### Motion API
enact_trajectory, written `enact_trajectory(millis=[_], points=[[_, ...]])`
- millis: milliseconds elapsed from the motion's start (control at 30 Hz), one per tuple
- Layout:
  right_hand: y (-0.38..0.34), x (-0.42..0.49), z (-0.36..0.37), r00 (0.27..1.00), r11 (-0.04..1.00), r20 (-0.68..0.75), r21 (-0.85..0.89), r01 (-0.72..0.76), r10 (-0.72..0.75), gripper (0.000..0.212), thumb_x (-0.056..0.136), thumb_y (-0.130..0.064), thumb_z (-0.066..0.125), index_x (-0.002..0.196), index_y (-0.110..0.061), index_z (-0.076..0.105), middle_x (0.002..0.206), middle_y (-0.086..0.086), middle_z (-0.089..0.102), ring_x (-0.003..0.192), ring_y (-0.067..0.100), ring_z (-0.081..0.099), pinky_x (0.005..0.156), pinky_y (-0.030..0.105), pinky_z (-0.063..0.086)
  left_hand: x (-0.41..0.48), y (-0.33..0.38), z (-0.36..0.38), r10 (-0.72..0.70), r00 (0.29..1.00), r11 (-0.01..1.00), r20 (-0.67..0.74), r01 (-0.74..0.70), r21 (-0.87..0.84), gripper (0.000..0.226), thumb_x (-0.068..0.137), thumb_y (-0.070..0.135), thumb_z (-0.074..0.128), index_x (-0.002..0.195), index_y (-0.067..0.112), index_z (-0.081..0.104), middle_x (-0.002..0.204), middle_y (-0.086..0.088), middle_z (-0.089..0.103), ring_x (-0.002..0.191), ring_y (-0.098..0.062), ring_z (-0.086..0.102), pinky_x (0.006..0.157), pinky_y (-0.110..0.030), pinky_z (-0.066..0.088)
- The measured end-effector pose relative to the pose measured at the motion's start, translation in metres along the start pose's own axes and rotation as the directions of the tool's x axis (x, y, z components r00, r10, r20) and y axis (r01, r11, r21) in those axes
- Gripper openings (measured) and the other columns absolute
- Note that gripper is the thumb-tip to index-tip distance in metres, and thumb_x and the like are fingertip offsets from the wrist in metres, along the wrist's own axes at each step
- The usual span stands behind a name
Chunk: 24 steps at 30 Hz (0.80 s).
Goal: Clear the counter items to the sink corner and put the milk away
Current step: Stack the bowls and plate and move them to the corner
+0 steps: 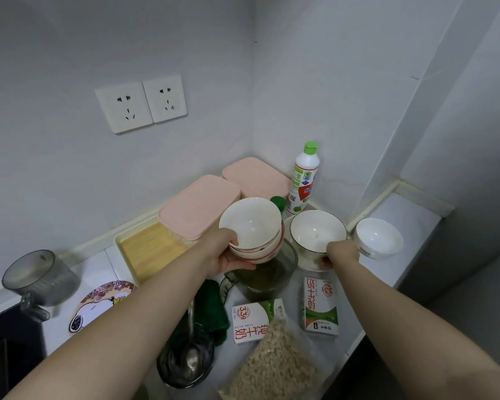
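At the far left a grey translucent plastic jug (38, 280) stands on the white counter (410, 223), and just right of it lies a round cartoon-dog mat (98, 304). A pale wooden tray (147, 252) sits against the wall, with two pink-lidded rectangular boxes (199, 203) beyond it. My left hand (228, 255) is closed around a tilted stack of white ceramic bowls with reddish rims (254, 229), thumb over the top rim, fingers underneath, held above a clear glass jug (269, 272). Below lie a dark glass bowl holding a metal spoon (185, 359), a green cloth (214, 307), a bag of oats (274, 368) and two white-and-green milk cartons (321, 307), both flat on the counter near the front edge. My right hand (341, 252) grips the near rim of a white dark-rimmed bowl (318, 230). A white green-capped bottle (303, 180) stands in the corner, and a small plain white bowl (378, 238) sits at the right
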State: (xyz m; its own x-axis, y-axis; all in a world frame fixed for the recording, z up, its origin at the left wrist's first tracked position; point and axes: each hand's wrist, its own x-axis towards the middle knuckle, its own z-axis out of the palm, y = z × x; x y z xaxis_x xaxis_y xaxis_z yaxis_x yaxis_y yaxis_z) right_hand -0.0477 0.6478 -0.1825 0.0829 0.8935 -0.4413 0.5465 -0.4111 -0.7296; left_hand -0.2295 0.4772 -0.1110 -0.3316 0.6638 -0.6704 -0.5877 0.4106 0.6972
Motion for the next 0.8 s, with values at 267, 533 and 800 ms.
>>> enact_trajectory(millis=[267, 533, 800], points=[[-0.011, -0.034, -0.008, 0.977, 0.949, -0.191, 0.28, 0.148, -0.096, 0.041, 0.083, 0.0, 0.041, 0.123, -0.006, 0.046, 0.101, 0.016, 0.063, 0.077, 0.035, 0.064, 0.054, 0.033, 0.051, -0.015, 0.002, -0.005, 0.046, 0.998, 0.995, 0.039, -0.043, -0.089, 0.055, 0.079, -0.009, 0.038, 0.13, 0.014, 0.036, 0.111, -0.022, 0.055, 0.1, -0.044, 0.059, 0.069, -0.061, 0.051], [-0.042, -0.07, -0.01, 0.935, 0.928, -0.031, 0.117, 0.354, -0.353, 0.033, 0.083, 0.0, 0.04, 0.112, -0.003, 0.055, 0.099, 0.022, 0.064, 0.07, 0.031, 0.06, 0.046, 0.027, 0.046, -0.043, 0.018, -0.017, 0.099, 0.995, 0.995, -0.007, -0.099, 0.008, 0.05, 0.082, -0.006, 0.04, 0.128, 0.012, 0.037, 0.107, -0.022, 0.06, 0.091, -0.045, 0.064, 0.06, -0.049, 0.057], [-0.039, -0.087, 0.006, 0.936, 0.943, 0.223, -0.132, 0.306, -0.272, 0.022, 0.09, -0.003, 0.044, 0.108, -0.004, 0.057, 0.077, 0.015, 0.059, 0.054, 0.021, 0.05, 0.05, 0.024, 0.044, -0.065, 0.021, -0.032, 0.126, 0.991, 0.991, -0.046, -0.124, 0.057, 0.047, 0.082, -0.005, 0.038, 0.127, 0.012, 0.038, 0.089, -0.021, 0.062, 0.06, -0.043, 0.067, 0.048, -0.038, 0.058]])
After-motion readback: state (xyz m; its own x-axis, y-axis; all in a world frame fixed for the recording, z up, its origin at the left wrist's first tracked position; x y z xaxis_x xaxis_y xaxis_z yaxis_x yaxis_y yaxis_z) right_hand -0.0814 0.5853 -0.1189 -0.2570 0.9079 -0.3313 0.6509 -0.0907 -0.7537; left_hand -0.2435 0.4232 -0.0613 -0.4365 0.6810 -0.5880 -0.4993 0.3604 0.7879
